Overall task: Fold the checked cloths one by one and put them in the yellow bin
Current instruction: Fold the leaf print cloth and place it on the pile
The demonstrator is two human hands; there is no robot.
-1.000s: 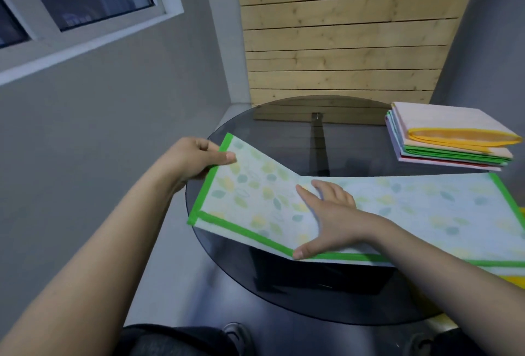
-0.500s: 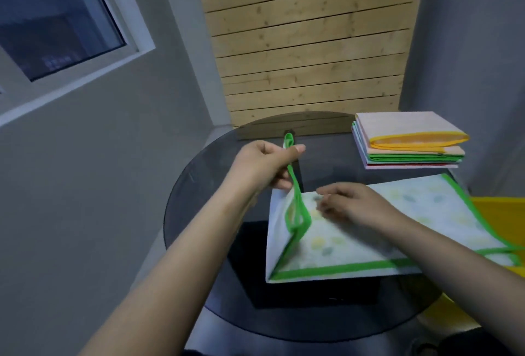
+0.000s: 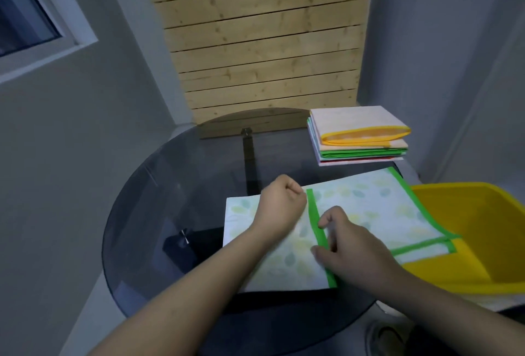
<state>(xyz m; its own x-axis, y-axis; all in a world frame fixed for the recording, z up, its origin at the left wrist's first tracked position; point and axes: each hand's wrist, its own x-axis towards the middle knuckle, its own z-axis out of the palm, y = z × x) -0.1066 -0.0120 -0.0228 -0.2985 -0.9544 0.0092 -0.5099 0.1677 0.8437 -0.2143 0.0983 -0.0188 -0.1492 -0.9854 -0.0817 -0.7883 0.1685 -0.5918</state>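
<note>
— What are the hands doing, nearest first?

— The right hand (image 3: 350,250) rests on the green-edged cloth (image 3: 366,211), thumb and fingers curled about the green border of the folded-over flap; I cannot tell whether they actually pinch it. Just to its left, the left hand (image 3: 279,203) lies on that same flap with the fingers curled in at the border's far end. Whether it grips the cloth is hidden too.

— And the cloth itself?

— Lying flat on the round glass table (image 3: 159,213) under both hands, its left part folded over toward the right. Its right end hangs over the table edge and over the yellow bin (image 3: 483,230).

— Where's the bin?

— Right of the right hand, beside the table and lower than it.

— Anything beyond the hands?

— A stack of folded cloths (image 3: 359,137) sits on the table's far right, a yellow-trimmed one on top.
</note>
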